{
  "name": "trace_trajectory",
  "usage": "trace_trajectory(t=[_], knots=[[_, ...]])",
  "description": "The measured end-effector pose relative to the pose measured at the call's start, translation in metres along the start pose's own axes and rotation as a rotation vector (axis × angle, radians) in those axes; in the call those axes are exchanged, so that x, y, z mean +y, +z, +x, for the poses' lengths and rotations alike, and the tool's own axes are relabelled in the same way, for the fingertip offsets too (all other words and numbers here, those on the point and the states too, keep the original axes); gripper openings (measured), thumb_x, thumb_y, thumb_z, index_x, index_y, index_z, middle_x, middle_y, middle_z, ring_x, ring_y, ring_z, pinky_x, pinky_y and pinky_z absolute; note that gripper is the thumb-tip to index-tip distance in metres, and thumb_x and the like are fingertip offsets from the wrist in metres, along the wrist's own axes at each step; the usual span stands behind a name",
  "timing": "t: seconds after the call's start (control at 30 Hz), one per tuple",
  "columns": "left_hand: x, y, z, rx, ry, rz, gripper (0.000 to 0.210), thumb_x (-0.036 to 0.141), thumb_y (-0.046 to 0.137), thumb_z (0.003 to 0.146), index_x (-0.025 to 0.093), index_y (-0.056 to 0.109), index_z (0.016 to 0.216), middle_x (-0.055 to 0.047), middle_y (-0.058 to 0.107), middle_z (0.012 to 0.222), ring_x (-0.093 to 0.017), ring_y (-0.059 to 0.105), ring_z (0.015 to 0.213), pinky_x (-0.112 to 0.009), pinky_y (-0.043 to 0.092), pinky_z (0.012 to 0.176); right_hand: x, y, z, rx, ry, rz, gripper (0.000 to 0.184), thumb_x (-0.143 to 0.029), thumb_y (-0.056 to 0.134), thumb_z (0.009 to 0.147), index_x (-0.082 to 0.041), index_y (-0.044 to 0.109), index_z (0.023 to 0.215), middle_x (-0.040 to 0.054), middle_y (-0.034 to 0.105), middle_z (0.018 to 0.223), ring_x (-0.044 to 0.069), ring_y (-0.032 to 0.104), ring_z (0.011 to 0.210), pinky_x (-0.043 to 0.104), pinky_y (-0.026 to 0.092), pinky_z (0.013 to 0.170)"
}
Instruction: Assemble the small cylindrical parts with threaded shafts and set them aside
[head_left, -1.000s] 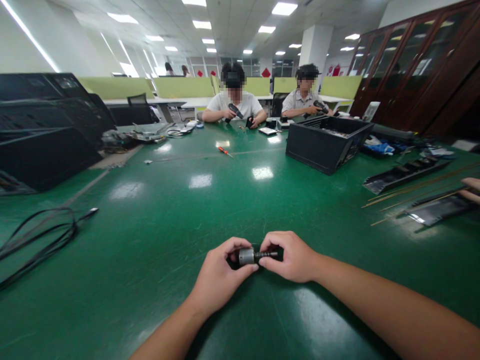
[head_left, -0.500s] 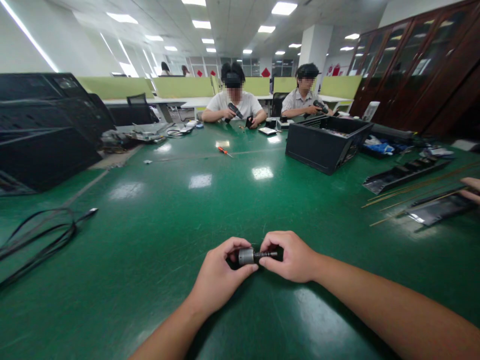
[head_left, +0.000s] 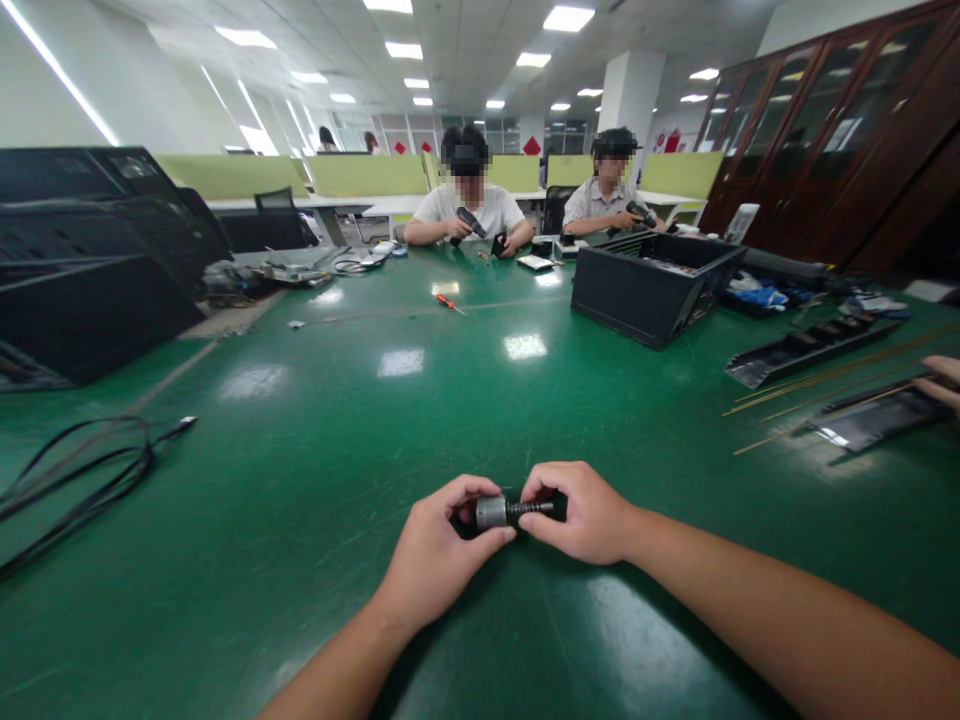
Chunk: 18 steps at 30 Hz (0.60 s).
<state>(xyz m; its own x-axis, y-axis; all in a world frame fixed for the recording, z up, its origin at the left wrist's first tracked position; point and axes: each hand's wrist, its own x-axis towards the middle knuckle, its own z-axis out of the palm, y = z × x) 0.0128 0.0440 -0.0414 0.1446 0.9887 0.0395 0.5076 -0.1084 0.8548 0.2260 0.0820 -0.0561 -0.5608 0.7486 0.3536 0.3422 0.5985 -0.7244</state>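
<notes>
Near the front of the green table, both my hands hold a small metal cylinder with a thin ribbed shaft. Its exact kind does not show. My left hand is closed round the silver cylinder end, thumb in front and fingers behind. The thumb and fingers of my right hand pinch the dark ringed shaft, whose tip points right towards my palm. The left end of the piece is partly hidden in my left hand.
Black cables lie at left, below dark computer cases. A red screwdriver lies ahead. At right are a black open case, thin rods and another person's hand. Two people across the table hold power drills.
My hands and the metal piece stay almost exactly in place. At the far right, the other person's hand and a thin rod have shifted slightly left.
</notes>
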Motion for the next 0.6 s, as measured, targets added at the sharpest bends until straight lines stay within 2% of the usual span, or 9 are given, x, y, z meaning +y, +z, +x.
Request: trace_trajectory(t=[0.6], knots=[[0.0042, 0.0001, 0.0009, -0.003, -0.017, 0.013, 0.028, 0.027, 0.076, 0.07, 0.022, 0.067, 0.096, 0.001, 0.068, 0.087, -0.018, 0.06, 0.08, -0.03, 0.044, 0.074, -0.0006, -0.0005, 0.0005, 0.014, -0.009, -0.002, 0.01, -0.021, 0.07, 0.077, -0.018, 0.061, 0.08, -0.0017, 0.061, 0.073, 0.013, 0.056, 0.067, 0.024, 0.039, 0.063]])
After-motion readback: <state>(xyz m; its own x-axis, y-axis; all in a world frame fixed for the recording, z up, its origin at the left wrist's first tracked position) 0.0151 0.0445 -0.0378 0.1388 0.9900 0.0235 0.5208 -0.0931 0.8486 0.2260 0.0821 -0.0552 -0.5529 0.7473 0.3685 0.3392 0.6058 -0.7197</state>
